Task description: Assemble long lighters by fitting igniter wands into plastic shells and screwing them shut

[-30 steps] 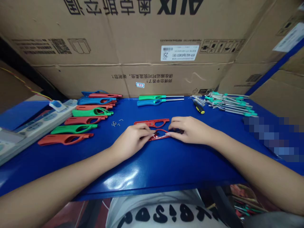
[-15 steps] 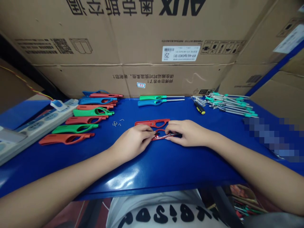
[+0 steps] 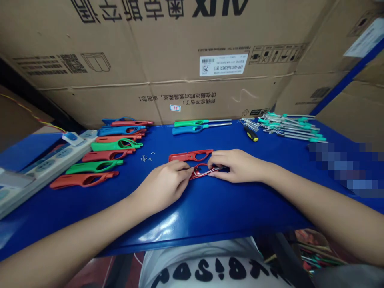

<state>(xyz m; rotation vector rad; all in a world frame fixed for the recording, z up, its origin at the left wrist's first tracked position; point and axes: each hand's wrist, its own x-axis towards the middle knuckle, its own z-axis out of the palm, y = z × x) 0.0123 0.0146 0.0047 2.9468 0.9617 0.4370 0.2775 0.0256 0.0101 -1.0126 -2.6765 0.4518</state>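
Between my hands lies an open red lighter handle half, with pale wires running along it. My left hand closes its fingertips on the left end and covers most of that end. At the other end, my right hand pinches the wires and the thin tube where they leave the shell; its fingers partly hide them. Just behind, the matching red half shell rests on the blue table. Several tiny screws are scattered to its left.
Several coloured lighter handles lie in a row at left, beside a white power strip. Two lighters with metal tubes sit at the back. A black-yellow screwdriver and a pile of teal-ended tubes are at right. A cardboard box stands behind.
The camera view has shifted slightly. Both hands keep their hold on the red handle half, with barely any finger movement visible.
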